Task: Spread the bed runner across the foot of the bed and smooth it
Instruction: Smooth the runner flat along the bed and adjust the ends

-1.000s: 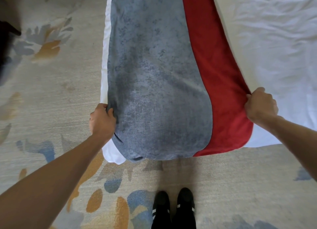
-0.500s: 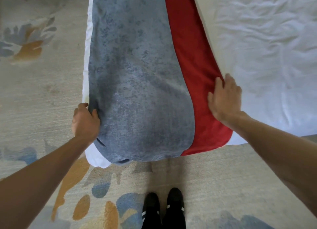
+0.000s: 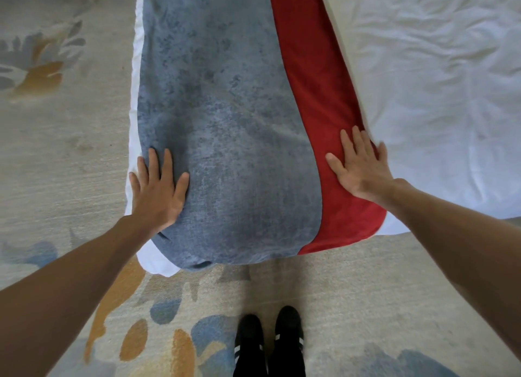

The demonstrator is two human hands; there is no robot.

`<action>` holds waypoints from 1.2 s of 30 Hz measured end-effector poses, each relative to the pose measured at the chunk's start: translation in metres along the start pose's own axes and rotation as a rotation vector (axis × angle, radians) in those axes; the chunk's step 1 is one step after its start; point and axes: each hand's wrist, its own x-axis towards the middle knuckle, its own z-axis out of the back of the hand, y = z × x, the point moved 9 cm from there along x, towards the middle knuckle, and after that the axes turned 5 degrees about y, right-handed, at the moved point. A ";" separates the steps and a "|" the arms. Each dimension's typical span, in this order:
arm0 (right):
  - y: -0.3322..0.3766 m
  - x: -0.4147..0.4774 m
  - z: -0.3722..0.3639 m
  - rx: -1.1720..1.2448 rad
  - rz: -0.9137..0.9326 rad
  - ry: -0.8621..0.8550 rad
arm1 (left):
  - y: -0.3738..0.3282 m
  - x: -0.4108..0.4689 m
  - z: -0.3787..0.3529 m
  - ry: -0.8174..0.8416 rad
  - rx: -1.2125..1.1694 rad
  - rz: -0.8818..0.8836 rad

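The bed runner [image 3: 225, 122] is a long grey-blue cloth with a red band [image 3: 318, 94] along its right side. It lies along the edge of the bed, over the white sheet [image 3: 437, 94], and its near end hangs over the bed's corner. My left hand [image 3: 158, 190] rests flat on the runner's grey left edge, fingers spread. On the red band near its right edge lies my right hand [image 3: 361, 165], also flat with fingers apart. Neither hand grips the cloth.
A beige carpet [image 3: 70, 151] with blue and orange flower patterns covers the floor left of and in front of the bed. My black shoes [image 3: 267, 337] stand just in front of the bed corner. A strip of white sheet [image 3: 135, 94] shows left of the runner.
My right hand let go of the red edge and flattened onto it. My left hand then released the grey edge and now lies flat with fingers spread.
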 end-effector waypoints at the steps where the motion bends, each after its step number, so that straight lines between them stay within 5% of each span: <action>1: -0.001 0.001 -0.001 -0.006 -0.007 0.012 | 0.000 0.000 0.000 0.010 0.012 0.013; 10: 0.042 -0.025 0.002 -0.083 0.097 -0.098 | -0.024 -0.023 -0.006 -0.065 0.172 -0.180; 22: 0.055 -0.054 -0.016 -0.007 0.121 -0.099 | -0.032 -0.038 -0.014 -0.048 0.112 -0.131; 29: 0.070 -0.085 -0.018 0.008 0.165 -0.135 | -0.027 -0.080 -0.018 -0.199 0.082 -0.177; 36: 0.094 -0.129 -0.052 -0.050 0.216 -0.103 | 0.013 -0.126 -0.033 -0.300 -0.196 0.098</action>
